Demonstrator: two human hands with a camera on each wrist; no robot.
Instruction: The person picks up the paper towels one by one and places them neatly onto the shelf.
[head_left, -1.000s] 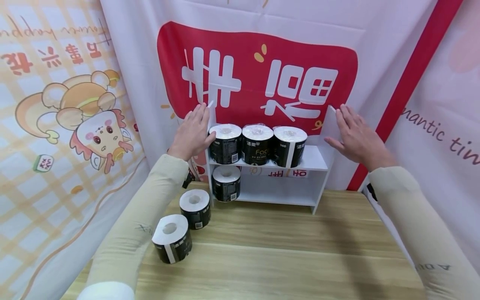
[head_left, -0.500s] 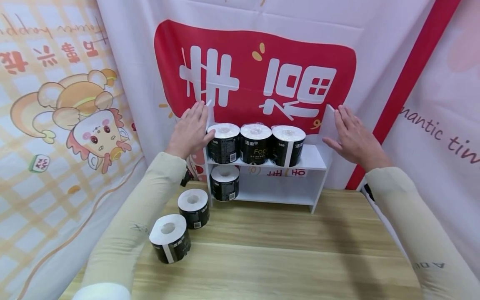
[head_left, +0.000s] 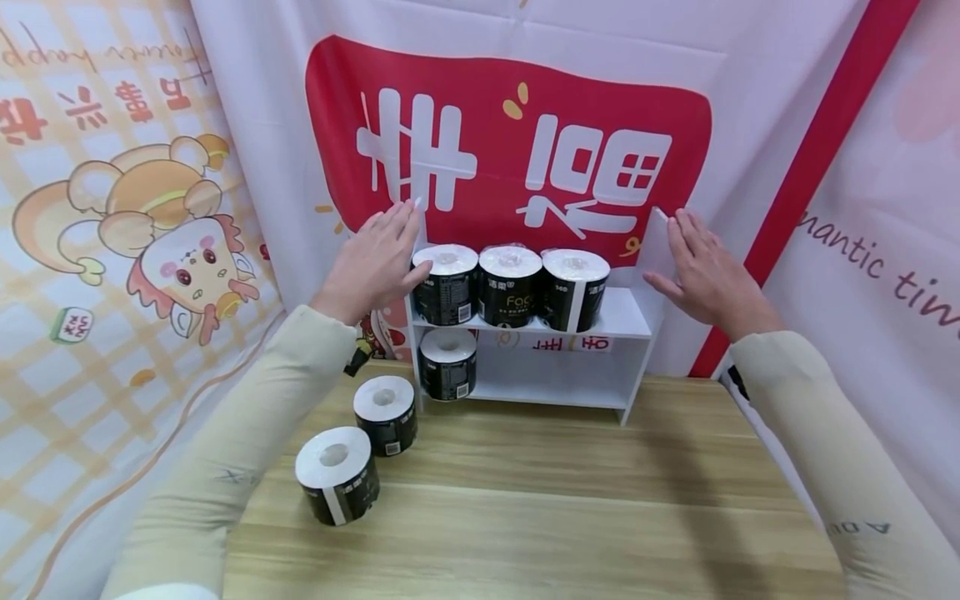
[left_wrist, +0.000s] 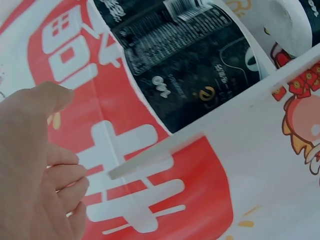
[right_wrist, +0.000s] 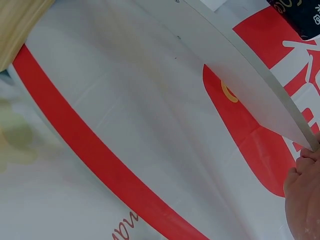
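Observation:
A small white two-tier shelf (head_left: 555, 387) stands at the back of the table. Three black-wrapped toilet paper rolls (head_left: 507, 296) sit side by side on its upper tier, and another roll (head_left: 448, 373) is at the left of the lower one. My left hand (head_left: 372, 262), fingers straight, is at the top of the left side panel; in the left wrist view its fingertips lie near the panel's tip (left_wrist: 117, 172). My right hand (head_left: 708, 271) has straight fingers at the top of the right side panel (right_wrist: 240, 65), its fingertips right at that panel's corner in the right wrist view.
Two more toilet paper rolls, a nearer one (head_left: 337, 483) and a farther one (head_left: 385, 423), stand on the wooden table (head_left: 525, 533) to the left of the shelf. A printed cloth (head_left: 510, 83) hangs behind; patterned cloths close off both sides.
My left forearm and wrist have swung slightly outward to the left, while the fingertips stay by the left panel. The right hand keeps its place, and the shelf and rolls stand as before.

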